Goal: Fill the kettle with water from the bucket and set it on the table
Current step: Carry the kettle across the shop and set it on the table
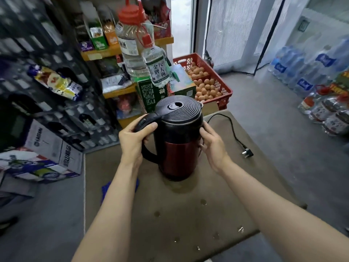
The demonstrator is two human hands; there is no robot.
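The upright red steel kettle with black ribbed lid [179, 140] stands mid-frame between both hands (bucket unseen): left hand [132, 140] wraps its handle, right hand [211, 142] presses its side.

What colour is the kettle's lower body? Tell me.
Dark glossy red, below a black upper band; kettle, head view.

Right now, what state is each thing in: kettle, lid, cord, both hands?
kettle: upright on the table, held on both sides.
lid: closed.
power cord: lying loose on the table, plug not plugged in.
left hand: gripping the handle.
right hand: pressed against the kettle's side.
egg crate: holds eggs.
bucket: not in view.
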